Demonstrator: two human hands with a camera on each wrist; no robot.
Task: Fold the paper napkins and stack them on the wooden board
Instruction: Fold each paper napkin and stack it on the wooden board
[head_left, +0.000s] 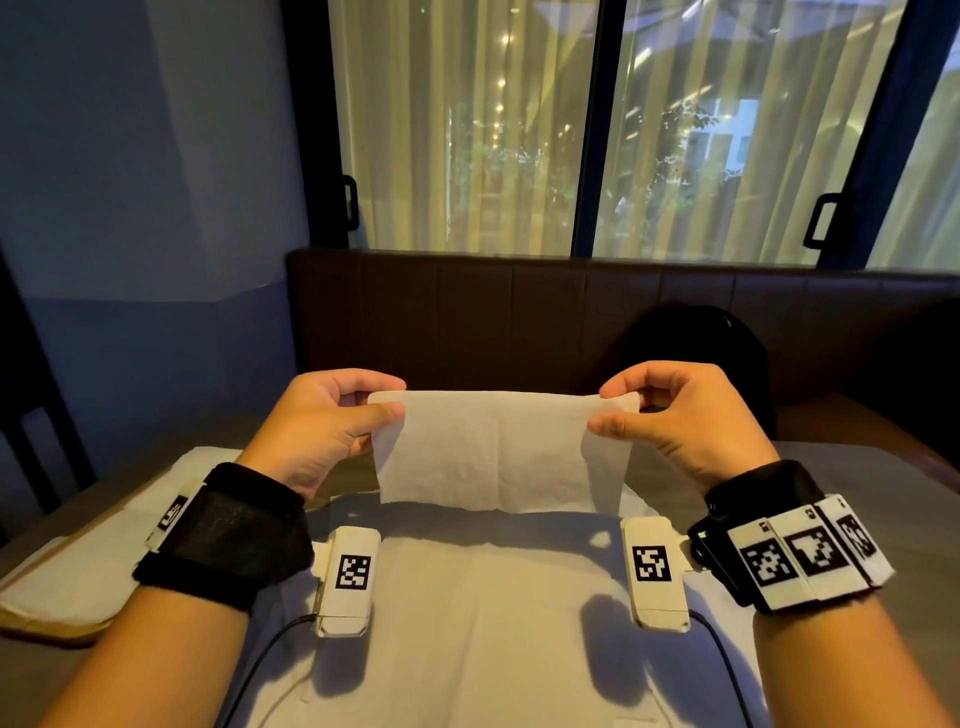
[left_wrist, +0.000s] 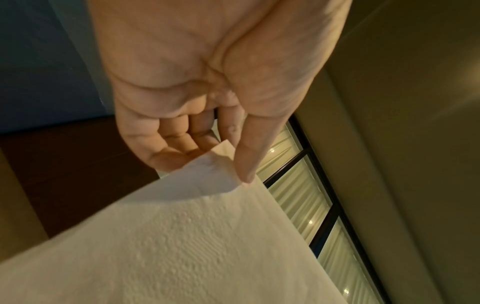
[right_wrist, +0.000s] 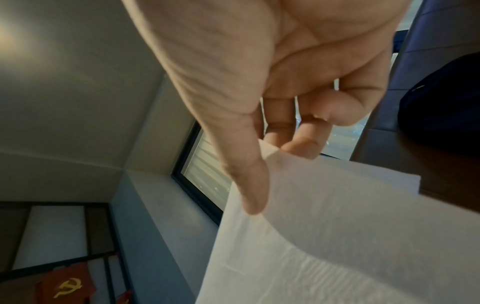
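Note:
A white paper napkin (head_left: 498, 447) hangs in the air above the table, stretched between both hands. My left hand (head_left: 384, 402) pinches its upper left corner between thumb and fingers. My right hand (head_left: 605, 408) pinches the upper right corner the same way. In the left wrist view the thumb (left_wrist: 249, 156) presses the napkin (left_wrist: 182, 236) against curled fingers. In the right wrist view the thumb (right_wrist: 249, 185) lies on the napkin (right_wrist: 337, 236) corner. A wooden board (head_left: 47, 623) at the left carries folded napkins (head_left: 104, 535). More flat napkins (head_left: 467, 597) lie under the held one.
A dark padded bench back (head_left: 519, 312) runs behind the table, with a black bag (head_left: 696, 338) on the seat. Windows with pale curtains (head_left: 467, 130) stand beyond. Cables (head_left: 270, 654) run from the wrist cameras across the table's near side.

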